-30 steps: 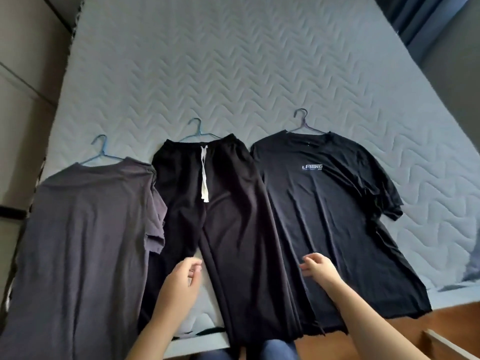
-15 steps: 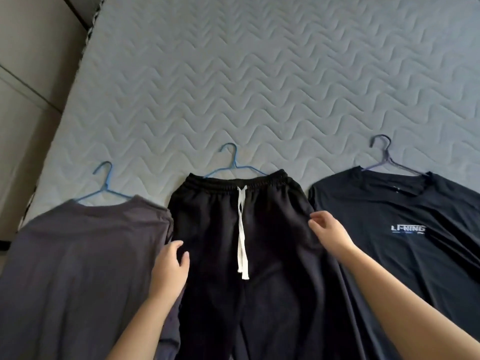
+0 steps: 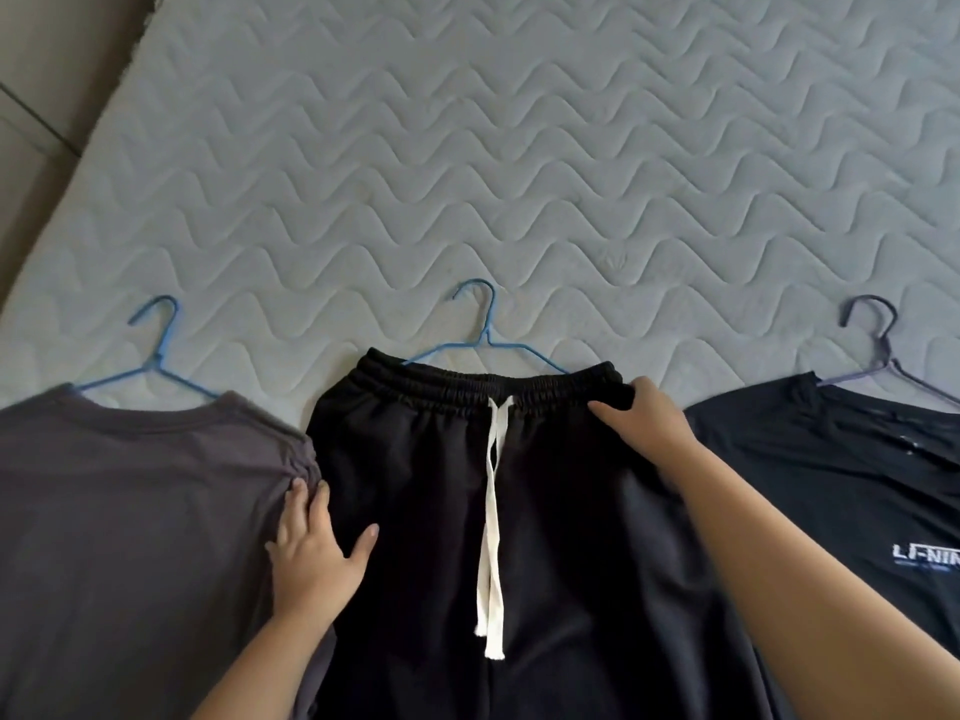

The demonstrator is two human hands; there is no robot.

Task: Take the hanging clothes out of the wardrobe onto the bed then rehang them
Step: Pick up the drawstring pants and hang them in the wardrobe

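- Lying flat in the middle of the bed (image 3: 467, 148), a pair of black trousers (image 3: 545, 537) has its elastic waistband pointing away from the viewer and its legs running off the near edge of the view.
- A white drawstring (image 3: 491, 511) hangs from the centre of the waistband straight down the front of the trousers.
- A blue wire hanger (image 3: 484, 332) sticks out above the waistband, its hook resting on the mattress.
- The right hand (image 3: 644, 423) grips the right end of the waistband: the fingers bend over the edge of the fabric and the thumb lies across the front, pointing left.
- The left hand (image 3: 317, 553) lies flat and spread at the left side of the trousers. Its thumb rests on the black fabric and its fingertips touch the bunched edge of the neighbouring shirt.
- Both forearms are bare and reach in from the bottom of the view.
- To the left, touching the trousers, a dark grey T-shirt (image 3: 130, 511) lies flat on a second blue hanger (image 3: 151, 356).
- To the right, just beside the trousers, a dark navy T-shirt (image 3: 831, 459) with small white lettering on the chest lies on a purple hanger (image 3: 880, 350).
- The mattress is pale grey with a wavy quilted pattern.
- A strip of beige floor (image 3: 41, 96) shows at the upper left.
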